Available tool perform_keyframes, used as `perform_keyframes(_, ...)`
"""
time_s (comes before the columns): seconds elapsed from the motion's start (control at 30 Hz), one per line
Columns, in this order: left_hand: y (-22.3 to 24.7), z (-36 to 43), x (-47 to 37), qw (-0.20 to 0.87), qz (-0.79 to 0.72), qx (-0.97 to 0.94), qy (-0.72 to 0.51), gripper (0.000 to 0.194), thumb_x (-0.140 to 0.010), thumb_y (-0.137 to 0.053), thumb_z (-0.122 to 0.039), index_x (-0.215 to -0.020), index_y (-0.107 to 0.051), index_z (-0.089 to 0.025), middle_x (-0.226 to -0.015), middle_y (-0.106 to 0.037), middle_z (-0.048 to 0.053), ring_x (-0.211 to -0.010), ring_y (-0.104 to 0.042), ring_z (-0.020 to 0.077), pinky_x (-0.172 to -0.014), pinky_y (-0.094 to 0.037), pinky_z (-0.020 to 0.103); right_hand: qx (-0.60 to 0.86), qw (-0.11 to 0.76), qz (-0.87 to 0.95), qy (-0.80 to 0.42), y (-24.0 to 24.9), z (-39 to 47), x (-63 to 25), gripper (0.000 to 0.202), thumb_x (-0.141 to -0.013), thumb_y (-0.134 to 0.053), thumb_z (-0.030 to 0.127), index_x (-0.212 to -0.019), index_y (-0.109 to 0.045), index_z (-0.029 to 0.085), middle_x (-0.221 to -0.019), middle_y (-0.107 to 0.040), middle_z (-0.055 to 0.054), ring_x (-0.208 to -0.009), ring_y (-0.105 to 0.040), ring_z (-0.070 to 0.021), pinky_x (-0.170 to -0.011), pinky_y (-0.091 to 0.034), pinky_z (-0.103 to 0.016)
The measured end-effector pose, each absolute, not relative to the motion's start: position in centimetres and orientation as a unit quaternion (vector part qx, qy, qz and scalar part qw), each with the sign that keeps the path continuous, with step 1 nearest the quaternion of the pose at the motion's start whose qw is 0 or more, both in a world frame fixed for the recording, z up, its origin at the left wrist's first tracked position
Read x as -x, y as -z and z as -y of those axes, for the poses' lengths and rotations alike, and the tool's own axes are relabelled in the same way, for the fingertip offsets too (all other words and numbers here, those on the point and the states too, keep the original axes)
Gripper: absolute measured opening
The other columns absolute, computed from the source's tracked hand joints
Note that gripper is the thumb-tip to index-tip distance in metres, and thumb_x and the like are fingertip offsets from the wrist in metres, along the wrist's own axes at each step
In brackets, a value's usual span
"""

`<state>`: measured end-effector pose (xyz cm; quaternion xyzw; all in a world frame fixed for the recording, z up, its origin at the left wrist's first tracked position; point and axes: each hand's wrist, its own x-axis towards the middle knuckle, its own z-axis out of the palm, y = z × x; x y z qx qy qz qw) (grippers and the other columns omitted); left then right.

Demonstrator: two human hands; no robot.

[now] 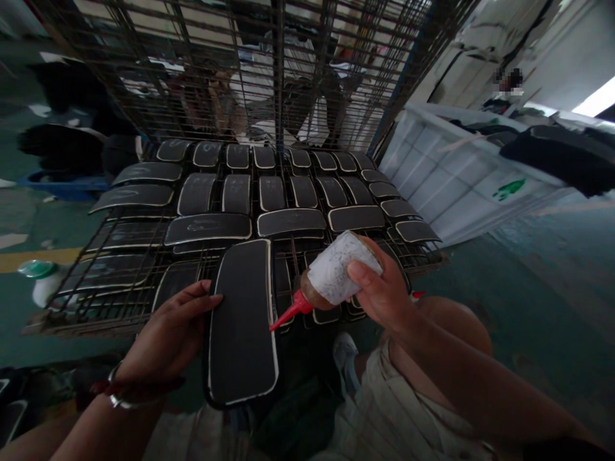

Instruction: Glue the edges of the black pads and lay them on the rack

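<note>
My left hand (175, 326) grips the left edge of a long black panel (241, 320) with rounded corners, held tilted in front of me. A pale bead of glue runs along the panel's border. In my right hand (384, 288) is a glue bottle (336, 269) wrapped in white speckled material, tipped down to the left. Its red nozzle (291, 312) meets the panel's right edge, where the pale line runs. My left fingertips show at the panel's side; the thumb lies on its face.
Beyond the panel, a wire rack (91, 328) carries several rows of similar black panels (291, 221). Wire mesh (278, 77) rises behind them. A white bin (446, 173) with dark pieces stands at right, a green-capped container (43, 282) at left. My knee (456, 323) is close on the right.
</note>
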<state>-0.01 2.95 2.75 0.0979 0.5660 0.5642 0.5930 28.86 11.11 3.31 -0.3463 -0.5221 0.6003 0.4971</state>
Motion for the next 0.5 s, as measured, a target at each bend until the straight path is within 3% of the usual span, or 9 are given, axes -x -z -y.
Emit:
perform_keyframes(0.3, -3.2, -3.7, 0.6, 0.581, -0.572, -0.080, -0.574, 0.025, -0.091, -0.058, 0.007, -0.084, -0.075, -0.009, -0.073, -0.078, 0.006, -0.055, -0.075, 0.0177, -0.054, -0.066, 0.026, 0.342, 0.490, 0.535, -0.597, -2.9, -10.8, -29.1, 0.054, -0.082, -0.094, 0.058, -0.124, -0.073, 0.030, -0.092, -0.071, -0.003, -0.064, -0.062, -0.0186, -0.047, -0.054, -0.029)
perform_keyframes(0.5, -4.1, -4.3, 0.5, 0.564, -0.565, 0.005, -0.602, 0.032, -0.095, -0.051, 0.008, -0.083, -0.075, -0.010, -0.070, -0.080, 0.005, -0.051, -0.073, 0.0146, -0.054, -0.066, 0.023, 0.343, 0.500, 0.524, -0.599, -3.5, -10.9, -28.6, 0.059, -0.077, -0.097, 0.062, -0.118, -0.071, 0.029, -0.086, -0.068, -0.003, -0.060, -0.060, -0.0191, -0.044, -0.053, -0.030)
